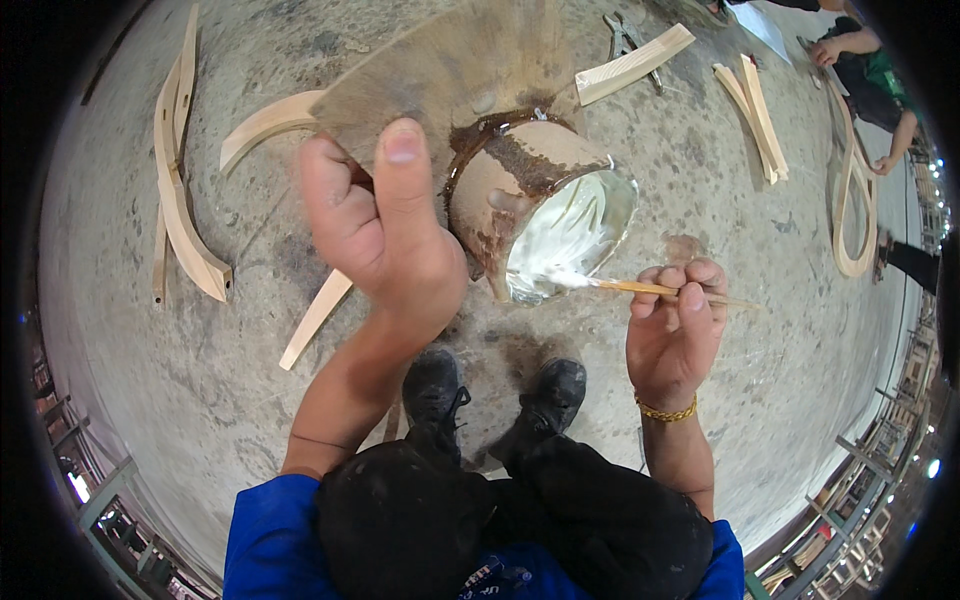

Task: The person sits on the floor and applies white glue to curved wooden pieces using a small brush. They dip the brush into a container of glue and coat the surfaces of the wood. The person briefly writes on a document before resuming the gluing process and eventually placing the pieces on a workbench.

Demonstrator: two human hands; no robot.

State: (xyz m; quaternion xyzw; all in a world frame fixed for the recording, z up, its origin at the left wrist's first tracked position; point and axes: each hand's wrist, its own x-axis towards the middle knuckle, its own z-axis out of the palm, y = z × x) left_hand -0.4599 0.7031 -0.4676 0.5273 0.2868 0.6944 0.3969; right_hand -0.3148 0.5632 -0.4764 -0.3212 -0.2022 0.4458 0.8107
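My left hand [385, 215] is raised left of the pot, thumb up and fingers curled around the near edge of a brown, wood-toned piece [450, 70]. That piece is smeared and see-through, so its exact shape cannot be told. My right hand [680, 310] pinches a thin wooden stick [640, 288] between thumb and fingers. Its white-coated end reaches the mouth of a tilted, stained brown pot [515, 165]; bristles cannot be made out. Thick white paste [570, 225], like glue, coats the pot's inside. The opening faces right and toward me.
Curved pale wooden parts [180, 215] lie on the concrete floor at left, with others [265, 125] near my left hand. Pliers [625, 45] lie by a wooden block [635, 65]. Farther right are two strips [755, 120], a looped wooden part [855, 215] and another person's arm [900, 140].
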